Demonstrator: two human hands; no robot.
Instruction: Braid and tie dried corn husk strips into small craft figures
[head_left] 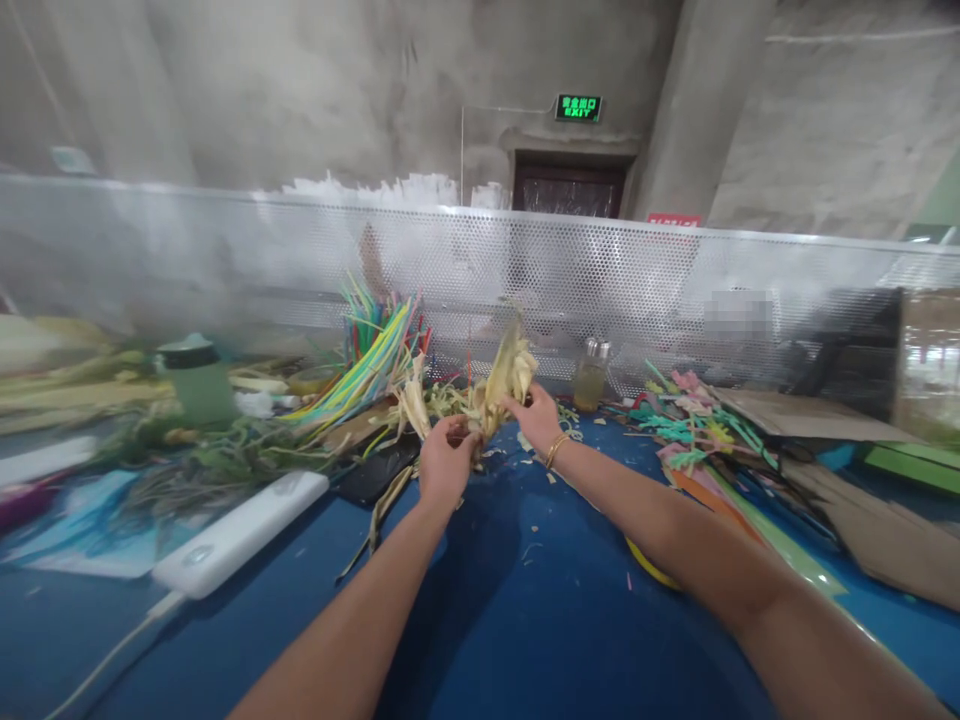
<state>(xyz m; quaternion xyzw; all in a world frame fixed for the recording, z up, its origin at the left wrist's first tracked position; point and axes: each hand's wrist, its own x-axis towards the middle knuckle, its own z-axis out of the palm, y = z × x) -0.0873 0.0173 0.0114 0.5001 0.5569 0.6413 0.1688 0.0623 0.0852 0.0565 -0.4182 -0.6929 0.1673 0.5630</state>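
A bundle of pale yellow dried corn husk (511, 372) stands upright over the blue table, fanned out at its top. My right hand (538, 422), a gold bangle at its wrist, pinches the bundle from the right. My left hand (447, 462) is closed at the lower left of the same bundle, thumb and fingers together at its base; the exact grip is partly hidden. Just behind my left hand, another pale husk piece (414, 398) sticks up. Small husk scraps (525, 442) lie on the table around both hands.
A white power strip (244, 530) with a cord and a green cup (196, 385) stand left. Bright bundled strips (375, 350) lie behind my left hand. A glass jar (592, 375) stands before the perforated metal screen (465, 265). Cardboard (817, 415) and coloured pieces (694, 425) lie right.
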